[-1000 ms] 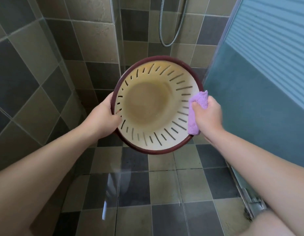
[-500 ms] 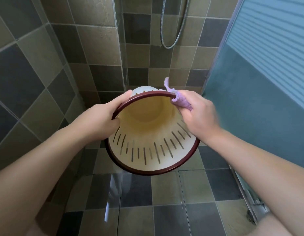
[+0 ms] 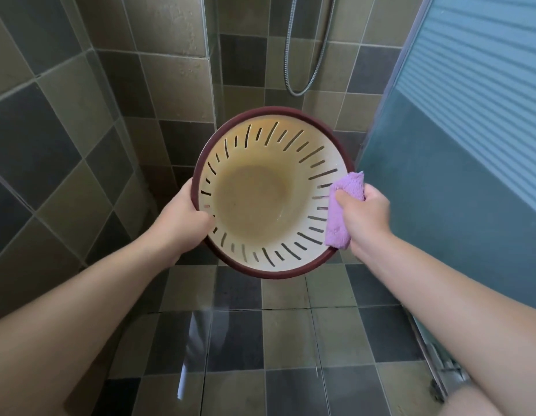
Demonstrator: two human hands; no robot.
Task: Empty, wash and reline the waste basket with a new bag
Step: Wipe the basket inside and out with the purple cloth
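Cream slotted waste basket (image 3: 293,145), maroon rim; lilac cloth (image 3: 342,217)

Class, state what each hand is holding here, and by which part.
The left hand grips the slotted cream plastic waste basket by its dark red rim. The right hand clutches a folded purple cloth around its middle, against the basket's right rim.

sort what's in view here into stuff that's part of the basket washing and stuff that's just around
In use: basket, held at its rim by the left hand; purple cloth, gripped by the right hand.

Just around: shower hose, glass door, tiled floor.
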